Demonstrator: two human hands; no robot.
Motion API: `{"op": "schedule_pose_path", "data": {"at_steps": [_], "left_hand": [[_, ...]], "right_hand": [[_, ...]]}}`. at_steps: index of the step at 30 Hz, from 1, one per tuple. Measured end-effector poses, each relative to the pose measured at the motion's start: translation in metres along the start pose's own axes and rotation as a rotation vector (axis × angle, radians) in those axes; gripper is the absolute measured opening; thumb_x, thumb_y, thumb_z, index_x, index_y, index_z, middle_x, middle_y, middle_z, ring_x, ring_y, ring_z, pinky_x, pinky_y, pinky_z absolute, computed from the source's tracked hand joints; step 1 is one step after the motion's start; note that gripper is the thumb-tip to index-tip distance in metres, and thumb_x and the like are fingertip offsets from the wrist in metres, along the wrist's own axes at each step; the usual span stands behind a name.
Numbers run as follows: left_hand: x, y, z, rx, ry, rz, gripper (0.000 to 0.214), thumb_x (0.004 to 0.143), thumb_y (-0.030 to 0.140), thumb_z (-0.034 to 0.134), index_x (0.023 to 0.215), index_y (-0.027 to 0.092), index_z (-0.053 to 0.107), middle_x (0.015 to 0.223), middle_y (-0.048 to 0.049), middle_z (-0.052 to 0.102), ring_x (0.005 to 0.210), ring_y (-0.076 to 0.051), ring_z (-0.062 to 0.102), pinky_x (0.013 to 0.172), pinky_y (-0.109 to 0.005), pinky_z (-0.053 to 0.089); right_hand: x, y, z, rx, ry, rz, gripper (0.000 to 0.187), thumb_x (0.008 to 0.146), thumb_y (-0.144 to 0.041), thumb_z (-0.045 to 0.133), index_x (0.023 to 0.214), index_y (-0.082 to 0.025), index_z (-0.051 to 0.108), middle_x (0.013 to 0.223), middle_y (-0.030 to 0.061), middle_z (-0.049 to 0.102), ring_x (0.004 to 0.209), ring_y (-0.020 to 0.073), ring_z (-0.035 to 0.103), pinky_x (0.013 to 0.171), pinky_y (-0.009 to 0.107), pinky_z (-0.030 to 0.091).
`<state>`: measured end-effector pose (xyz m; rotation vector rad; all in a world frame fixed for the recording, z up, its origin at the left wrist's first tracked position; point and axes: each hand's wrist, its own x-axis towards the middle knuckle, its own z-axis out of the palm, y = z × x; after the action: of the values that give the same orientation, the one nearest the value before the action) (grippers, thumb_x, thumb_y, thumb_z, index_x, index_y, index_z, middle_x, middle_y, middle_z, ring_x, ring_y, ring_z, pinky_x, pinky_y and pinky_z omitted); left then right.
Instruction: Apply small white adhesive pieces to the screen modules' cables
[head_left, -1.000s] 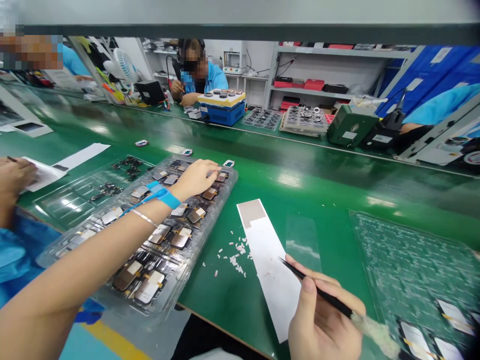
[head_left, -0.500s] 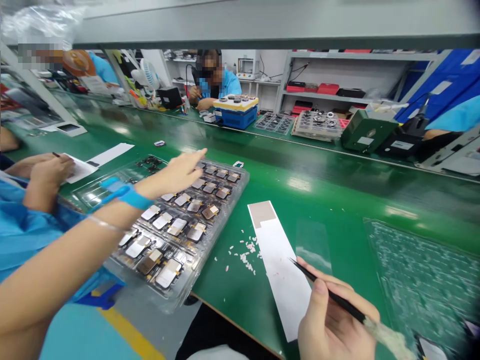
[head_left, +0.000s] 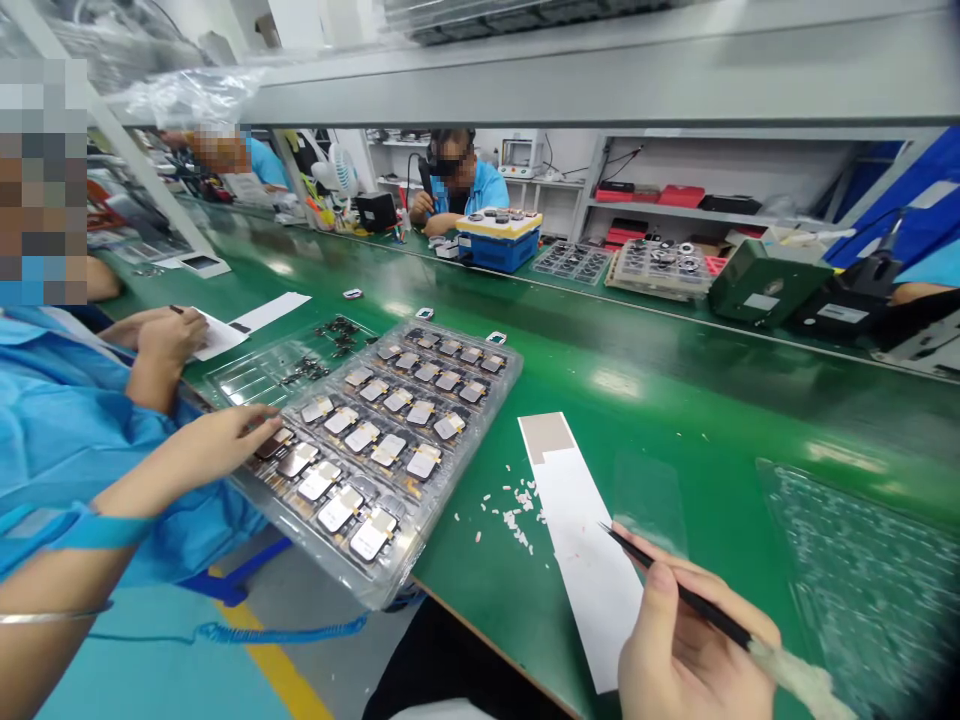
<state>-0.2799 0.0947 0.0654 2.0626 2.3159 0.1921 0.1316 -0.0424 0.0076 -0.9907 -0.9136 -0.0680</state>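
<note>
My left hand (head_left: 206,450), with a blue band at the wrist, reaches over the left corner of a clear plastic tray (head_left: 431,555). Its fingers are apart, with the tips at a small flat module (head_left: 274,442); whether they touch it is unclear. Rows of similar modules with silvery-white faces fill the tray. In my right hand (head_left: 697,640) is a pair of black tweezers (head_left: 694,597), its rear end wrapped in pale material. The tweezer tips point at a white paper strip (head_left: 589,540) with a beige patch at its far end.
Small white scraps (head_left: 517,520) lie left of the strip. A clear film (head_left: 649,495) and another plastic tray (head_left: 862,580) are to the right. A co-worker's hands (head_left: 161,340) are at the left. A grey shelf beam (head_left: 525,85) crosses overhead.
My left hand has drawn back from over the tray's far part to its near left corner. The view has shifted left and slightly up. My right hand still holds the tweezers over the strip.
</note>
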Motion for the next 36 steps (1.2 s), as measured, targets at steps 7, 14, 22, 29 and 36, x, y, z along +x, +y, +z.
{"op": "schedule_pose_path", "data": {"at_steps": [7, 14, 22, 29, 36], "left_hand": [[0.000, 0.021, -0.006, 0.061, -0.067, 0.080, 0.035, 0.089, 0.038, 0.044, 0.094, 0.013, 0.068, 0.083, -0.0116, 0.075, 0.081, -0.033, 0.067, 0.073, -0.035, 0.046], [-0.067, 0.092, -0.008, -0.189, -0.349, 0.526, 0.028, 0.093, 0.047, 0.055, 0.106, 0.023, 0.064, 0.088, 0.0011, 0.066, 0.078, -0.018, 0.062, 0.070, -0.022, 0.045], [-0.064, 0.113, -0.017, -0.313, -0.576, 0.772, 0.008, 0.086, 0.019, 0.065, 0.092, 0.022, 0.062, 0.098, -0.0023, 0.062, 0.091, -0.019, 0.062, 0.079, -0.024, 0.047], [-0.070, 0.117, -0.025, -0.267, -0.387, 0.801, 0.022, 0.090, 0.015, 0.056, 0.109, 0.023, 0.064, 0.097, 0.0012, 0.068, 0.084, -0.018, 0.065, 0.074, -0.023, 0.048], [-0.140, 0.185, 0.004, -0.582, -0.457, 1.045, 0.012, 0.092, 0.015, 0.061, 0.094, 0.026, 0.061, 0.087, 0.0025, 0.070, 0.077, -0.015, 0.068, 0.068, -0.019, 0.054]], "right_hand": [[-0.002, 0.002, -0.003, -0.006, 0.014, 0.035, 0.021, 0.079, -0.002, 0.071, 0.092, -0.012, 0.058, 0.085, 0.0068, 0.069, 0.072, 0.0215, 0.073, 0.064, 0.037, 0.064], [0.001, 0.001, -0.002, -0.072, 0.009, 0.013, 0.023, 0.075, 0.001, 0.070, 0.089, -0.013, 0.059, 0.084, 0.0074, 0.070, 0.069, 0.0225, 0.071, 0.060, 0.039, 0.061], [0.002, -0.012, -0.010, -0.254, -0.047, 0.242, 0.011, 0.085, -0.020, 0.072, 0.092, -0.015, 0.066, 0.090, 0.0071, 0.070, 0.076, 0.0220, 0.070, 0.074, 0.042, 0.058], [0.009, 0.008, -0.079, -0.411, -0.608, 0.453, 0.027, 0.093, -0.042, 0.059, 0.094, -0.021, 0.075, 0.101, 0.0073, 0.074, 0.092, 0.0223, 0.072, 0.078, 0.028, 0.060], [-0.003, -0.008, -0.084, -0.070, -0.709, 0.690, 0.022, 0.099, -0.032, 0.052, 0.106, -0.023, 0.071, 0.112, 0.0093, 0.071, 0.106, 0.0234, 0.069, 0.089, 0.032, 0.060]]}}
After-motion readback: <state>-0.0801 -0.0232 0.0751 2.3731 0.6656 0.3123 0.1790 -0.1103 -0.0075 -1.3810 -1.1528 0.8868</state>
